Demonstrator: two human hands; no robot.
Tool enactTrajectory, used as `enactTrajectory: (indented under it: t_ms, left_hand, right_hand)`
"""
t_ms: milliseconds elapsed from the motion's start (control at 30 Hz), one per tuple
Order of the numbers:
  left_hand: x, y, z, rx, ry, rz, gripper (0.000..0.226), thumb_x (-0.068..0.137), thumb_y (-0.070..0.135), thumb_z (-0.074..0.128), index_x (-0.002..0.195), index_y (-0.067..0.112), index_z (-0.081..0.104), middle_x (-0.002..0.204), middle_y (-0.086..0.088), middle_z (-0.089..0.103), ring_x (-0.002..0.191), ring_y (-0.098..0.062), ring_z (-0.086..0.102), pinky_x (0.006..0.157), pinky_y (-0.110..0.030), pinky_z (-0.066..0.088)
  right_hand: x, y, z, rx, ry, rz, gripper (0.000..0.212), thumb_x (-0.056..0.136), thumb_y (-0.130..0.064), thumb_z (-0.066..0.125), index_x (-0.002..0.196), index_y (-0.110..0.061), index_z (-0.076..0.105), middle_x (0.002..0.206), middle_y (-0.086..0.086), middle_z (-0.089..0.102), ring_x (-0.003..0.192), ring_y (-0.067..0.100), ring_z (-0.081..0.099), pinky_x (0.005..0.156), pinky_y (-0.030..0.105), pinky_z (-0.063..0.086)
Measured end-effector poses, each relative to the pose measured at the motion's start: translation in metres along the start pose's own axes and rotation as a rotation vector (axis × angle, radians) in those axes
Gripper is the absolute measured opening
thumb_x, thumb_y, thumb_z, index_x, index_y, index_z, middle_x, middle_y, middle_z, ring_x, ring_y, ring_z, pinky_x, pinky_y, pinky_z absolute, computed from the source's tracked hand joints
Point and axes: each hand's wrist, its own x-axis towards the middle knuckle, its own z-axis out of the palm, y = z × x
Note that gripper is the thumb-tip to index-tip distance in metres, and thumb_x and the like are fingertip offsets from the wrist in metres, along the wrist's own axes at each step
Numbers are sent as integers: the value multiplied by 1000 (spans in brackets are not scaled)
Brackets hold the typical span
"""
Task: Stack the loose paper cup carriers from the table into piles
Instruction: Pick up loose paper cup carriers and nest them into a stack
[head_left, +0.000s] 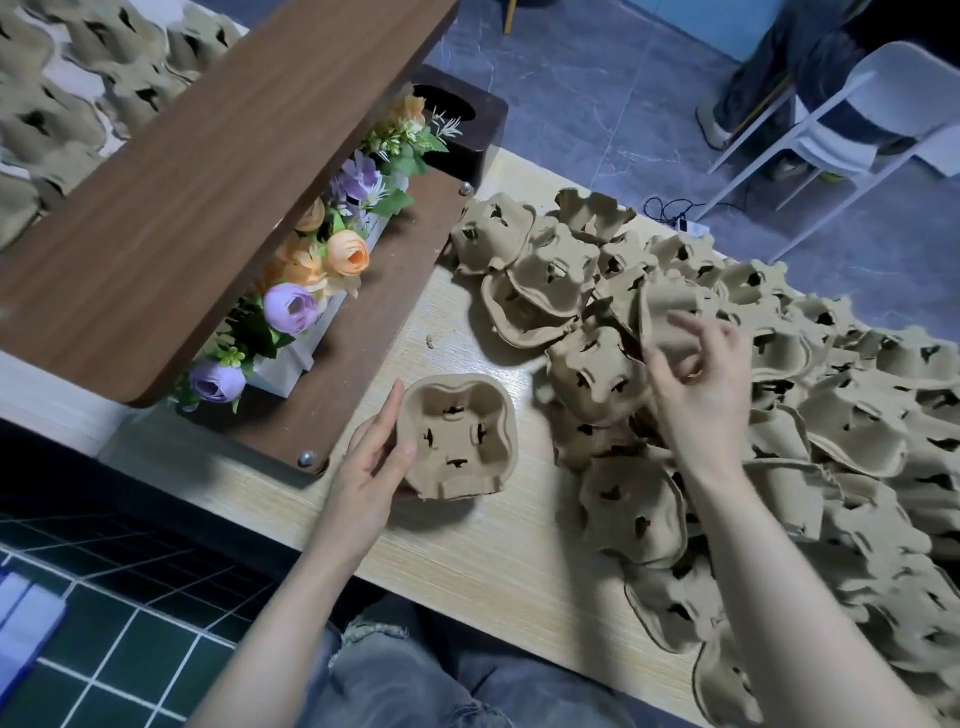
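Fingers: your left hand (370, 457) grips a brown moulded-pulp cup carrier stack (457, 436); your right hand (698, 384) pinches a loose carrier (670, 317) atop the heap (831, 426).
Room: bare pale wooden table (467, 551) between stack and heap.

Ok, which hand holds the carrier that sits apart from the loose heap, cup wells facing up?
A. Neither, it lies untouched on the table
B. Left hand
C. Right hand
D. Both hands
B: the left hand grips the separate carrier by its near edge, while the right hand reaches into the heap and pinches another carrier.
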Motion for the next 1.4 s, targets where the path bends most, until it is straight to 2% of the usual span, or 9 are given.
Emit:
enactTrajectory:
  t_ms: [67,167,300,567,733,867,1100,1233,1400]
  left_hand:
    - [2,0,0,6,6,-10,51,95,37,52,134,66,36,141,21,45,123,19,41,103,-18,37]
    - [4,-1,0,17,17,-15,50,100,28,50,136,59,36,137,21,48,114,25,44,92,-8,38]
    - [6,-2,1,-2,13,-15,50,100,28,50,139,55,37,140,19,47,119,17,46,98,-17,40]
    - [8,1,1,-25,6,-29,48,100,27,50,138,54,38,142,11,48,127,3,46,88,-6,44]
    - [9,2,0,-38,-7,-40,48,99,28,51,137,57,39,139,7,51,128,-7,50,100,-23,44]
    - [8,1,-1,-38,-14,-44,49,99,30,51,138,56,39,139,6,52,128,-8,50,97,-21,44]
    - [8,4,-1,-28,-21,-49,48,98,31,53,133,63,41,136,6,55,126,-7,53,106,-30,43]
    - [7,4,-2,-16,-23,-40,48,99,32,55,129,67,42,138,8,54,127,-4,51,109,-32,41]
    - [6,6,-2,-4,-34,-44,46,101,31,52,134,61,41,134,28,48,120,20,44,111,-28,35]
  right_hand:
    - [19,3,-9,-57,29,27,37,88,-20,65,124,-21,60,119,1,47,70,5,50,74,26,40]
    - [43,9,-15,-143,-19,100,43,88,-24,65,130,-22,56,131,7,48,105,19,56,82,26,37]
    - [62,19,-15,-185,-160,169,53,87,-28,67,138,-23,50,136,11,49,122,24,52,98,35,40]
    - [66,26,-19,-102,-173,213,55,87,-29,69,138,-22,51,123,8,63,114,24,59,93,37,46]
    - [57,24,-23,-97,-51,146,61,82,-28,73,138,-26,50,129,7,56,113,16,55,96,31,41]
    - [42,2,-28,-58,-7,0,80,77,-24,75,147,-29,35,136,-3,50,113,6,49,93,22,37]
    - [4,-28,-10,56,-267,2,103,70,-31,81,152,-42,18,90,-13,69,89,5,64,84,34,51]
    - [-15,-41,-3,104,-305,-25,90,68,-27,85,139,-44,33,80,-15,72,84,-14,59,77,8,43]
    - [-41,-54,12,233,-344,-83,91,64,-26,86,135,-46,33,77,-14,72,77,4,68,75,39,56]
